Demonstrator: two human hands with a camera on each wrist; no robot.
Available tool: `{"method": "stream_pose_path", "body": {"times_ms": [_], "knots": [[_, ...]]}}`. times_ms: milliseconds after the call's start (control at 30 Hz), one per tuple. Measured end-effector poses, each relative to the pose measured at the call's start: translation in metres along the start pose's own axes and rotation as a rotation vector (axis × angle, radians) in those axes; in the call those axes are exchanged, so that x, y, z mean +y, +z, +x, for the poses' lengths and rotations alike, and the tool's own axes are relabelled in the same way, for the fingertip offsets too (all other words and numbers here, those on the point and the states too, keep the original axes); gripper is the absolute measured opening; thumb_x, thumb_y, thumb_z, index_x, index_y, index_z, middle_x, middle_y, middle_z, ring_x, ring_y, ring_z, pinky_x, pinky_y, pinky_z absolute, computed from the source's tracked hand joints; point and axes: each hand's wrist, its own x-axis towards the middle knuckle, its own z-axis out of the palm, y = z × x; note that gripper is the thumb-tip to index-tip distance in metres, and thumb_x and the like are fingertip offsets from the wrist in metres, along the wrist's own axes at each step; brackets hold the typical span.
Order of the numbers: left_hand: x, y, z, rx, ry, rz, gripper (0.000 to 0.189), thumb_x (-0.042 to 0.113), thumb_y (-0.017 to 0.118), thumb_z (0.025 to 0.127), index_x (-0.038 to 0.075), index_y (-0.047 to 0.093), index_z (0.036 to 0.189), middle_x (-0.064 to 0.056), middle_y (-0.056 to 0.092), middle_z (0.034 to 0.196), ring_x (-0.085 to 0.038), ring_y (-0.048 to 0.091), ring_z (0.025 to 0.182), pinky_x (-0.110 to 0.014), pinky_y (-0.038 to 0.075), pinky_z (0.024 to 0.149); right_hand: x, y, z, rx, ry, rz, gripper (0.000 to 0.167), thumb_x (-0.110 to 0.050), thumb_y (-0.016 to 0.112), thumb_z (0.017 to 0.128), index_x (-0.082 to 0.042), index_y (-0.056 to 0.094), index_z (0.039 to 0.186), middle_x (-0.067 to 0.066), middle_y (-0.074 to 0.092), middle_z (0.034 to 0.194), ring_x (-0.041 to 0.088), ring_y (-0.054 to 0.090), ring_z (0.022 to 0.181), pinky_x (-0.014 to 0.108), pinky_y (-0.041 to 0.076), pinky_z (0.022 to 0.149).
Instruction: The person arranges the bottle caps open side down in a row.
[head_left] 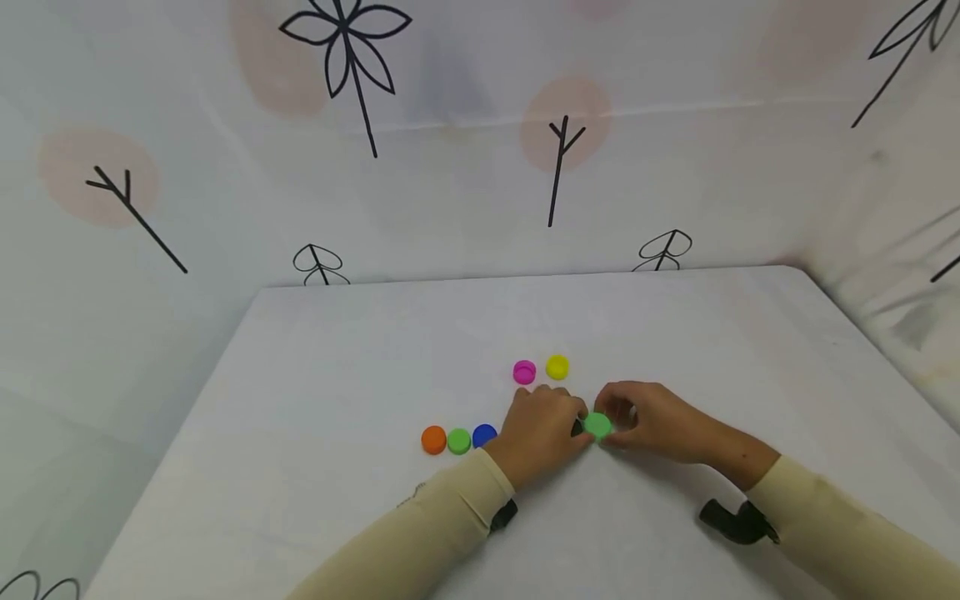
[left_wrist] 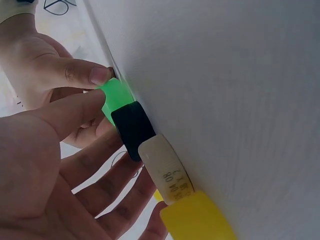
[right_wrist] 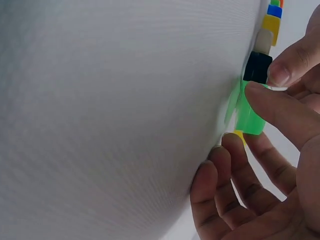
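A row of plastic bottle caps runs across the table. At its right end my right hand (head_left: pixel 660 421) pinches a light green cap (head_left: pixel 597 426) between thumb and fingers. My left hand (head_left: pixel 542 429) has its thumb and index finger on either side of the black cap (left_wrist: pixel 134 131), which sits against the light green one. Beside the black cap stand a white cap (left_wrist: pixel 166 169) with printed marks and a yellow cap (left_wrist: pixel 197 220), both hidden under the left hand in the head view. Farther left lie a blue cap (head_left: pixel 484 435), a green cap (head_left: pixel 459 441) and an orange cap (head_left: pixel 433 439).
Behind the row, a magenta cap (head_left: pixel 524 372) and a second yellow cap (head_left: pixel 557 367) lie apart on the white table (head_left: pixel 337 358). A white cloth with drawn plants (head_left: pixel 450 183) hangs behind the table. Dark wrist devices (head_left: pixel 738 522) show at both sleeves.
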Motion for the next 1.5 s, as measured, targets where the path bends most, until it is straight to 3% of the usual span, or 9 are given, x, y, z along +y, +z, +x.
{"method": "stream_pose_path", "body": {"times_ms": [300, 433, 533, 633, 867, 1133, 1300, 1500], "knots": [[0.002, -0.003, -0.002, -0.053, 0.043, 0.021, 0.031, 0.041, 0.071, 0.092, 0.022, 0.074, 0.117, 0.007, 0.070, 0.097, -0.010, 0.054, 0.081, -0.025, 0.042, 0.069, 0.002, 0.004, 0.000, -0.015, 0.044, -0.055, 0.029, -0.012, 0.084, 0.078, -0.016, 0.066, 0.100, -0.006, 0.063, 0.091, 0.014, 0.056, 0.087, 0.023, 0.052, 0.075], [-0.001, -0.013, -0.005, -0.052, 0.079, 0.066, 0.036, 0.042, 0.069, 0.093, 0.020, 0.070, 0.121, 0.006, 0.070, 0.100, -0.010, 0.058, 0.083, -0.026, 0.048, 0.074, -0.002, -0.001, 0.000, -0.046, 0.058, -0.098, 0.040, -0.017, 0.087, 0.076, -0.015, 0.065, 0.109, -0.006, 0.061, 0.090, 0.013, 0.055, 0.085, 0.023, 0.051, 0.073], [-0.010, -0.026, -0.007, -0.036, 0.079, 0.086, 0.039, 0.041, 0.068, 0.094, 0.018, 0.068, 0.127, 0.005, 0.072, 0.109, -0.010, 0.063, 0.092, -0.029, 0.052, 0.080, -0.006, -0.009, 0.000, -0.059, 0.044, -0.124, 0.045, -0.022, 0.086, 0.078, -0.012, 0.063, 0.116, -0.004, 0.061, 0.091, 0.013, 0.055, 0.083, 0.024, 0.051, 0.071], [-0.022, -0.042, -0.008, -0.026, 0.056, 0.098, 0.040, 0.040, 0.067, 0.095, 0.017, 0.067, 0.128, 0.002, 0.071, 0.116, -0.014, 0.066, 0.100, -0.034, 0.053, 0.085, -0.010, -0.016, 0.005, -0.041, 0.037, -0.146, 0.040, -0.023, 0.080, 0.084, -0.010, 0.064, 0.118, -0.002, 0.063, 0.092, 0.013, 0.056, 0.084, 0.025, 0.051, 0.069], [-0.051, -0.064, 0.001, -0.041, -0.012, 0.137, 0.045, 0.040, 0.066, 0.096, 0.016, 0.063, 0.133, -0.003, 0.071, 0.121, -0.022, 0.067, 0.106, -0.043, 0.055, 0.093, -0.019, -0.020, 0.035, -0.002, 0.075, -0.166, 0.033, -0.022, 0.074, 0.090, -0.006, 0.066, 0.118, 0.003, 0.067, 0.095, 0.016, 0.060, 0.085, 0.029, 0.055, 0.073], [-0.063, -0.061, 0.027, -0.120, -0.029, 0.170, 0.044, 0.041, 0.064, 0.097, 0.018, 0.062, 0.134, -0.003, 0.068, 0.126, -0.024, 0.065, 0.113, -0.046, 0.052, 0.099, -0.020, -0.022, 0.064, -0.011, 0.105, -0.185, 0.041, -0.020, 0.073, 0.090, -0.002, 0.063, 0.125, 0.012, 0.069, 0.103, 0.020, 0.064, 0.085, 0.034, 0.058, 0.078], [-0.061, -0.054, 0.042, -0.154, -0.009, 0.170, 0.044, 0.043, 0.063, 0.097, 0.017, 0.062, 0.134, -0.002, 0.070, 0.122, -0.023, 0.066, 0.109, -0.047, 0.051, 0.100, -0.019, -0.021, 0.075, -0.024, 0.090, -0.191, 0.039, -0.019, 0.074, 0.090, -0.001, 0.063, 0.123, 0.014, 0.070, 0.102, 0.021, 0.064, 0.086, 0.036, 0.057, 0.080], [-0.056, -0.049, 0.051, -0.190, -0.031, 0.161, 0.045, 0.042, 0.062, 0.098, 0.016, 0.061, 0.135, -0.002, 0.069, 0.124, -0.022, 0.066, 0.108, -0.049, 0.050, 0.100, -0.016, -0.016, 0.082, -0.030, 0.105, -0.193, 0.038, -0.016, 0.075, 0.089, -0.001, 0.064, 0.122, 0.012, 0.069, 0.099, 0.021, 0.061, 0.086, 0.035, 0.056, 0.082]]}}
